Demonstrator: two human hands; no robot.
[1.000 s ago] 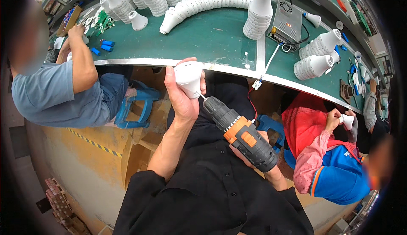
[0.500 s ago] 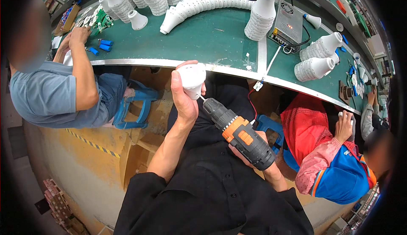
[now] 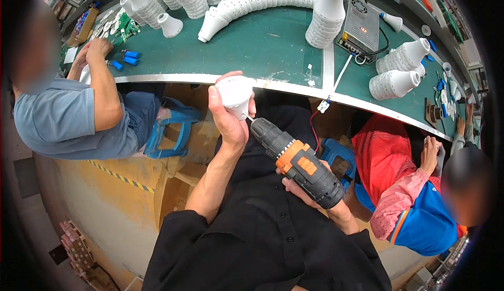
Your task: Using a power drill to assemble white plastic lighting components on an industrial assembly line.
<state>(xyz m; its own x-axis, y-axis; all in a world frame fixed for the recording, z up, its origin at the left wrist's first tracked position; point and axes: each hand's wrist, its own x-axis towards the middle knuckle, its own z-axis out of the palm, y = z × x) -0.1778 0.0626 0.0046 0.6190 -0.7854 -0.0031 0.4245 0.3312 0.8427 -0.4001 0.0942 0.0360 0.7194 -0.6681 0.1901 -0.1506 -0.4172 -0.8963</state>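
Note:
My left hand (image 3: 231, 120) is closed around a white cone-shaped plastic housing (image 3: 235, 92), its wide end up and its narrow end down, just short of the bench edge. In my right hand (image 3: 300, 188) is a black and orange cordless drill (image 3: 299, 164), gripped from beneath, so most of the fingers are hidden. The drill points up and to the left. Its thin bit (image 3: 248, 116) meets the lower side of the housing near the narrow end; whether it has gone through the wall I cannot tell.
Stacks of white housings (image 3: 325, 18) and a long curved row (image 3: 257, 8) stand on the green bench (image 3: 262, 54). A metal power supply (image 3: 359, 28) sits right of centre. Co-workers sit at my left (image 3: 79, 112) and right (image 3: 415, 201). Blue stools (image 3: 176, 128) stand below the bench.
The view has shifted slightly. Both hands keep their hold, and the bit stays at the housing's narrow end. The housing looks tilted a little differently.

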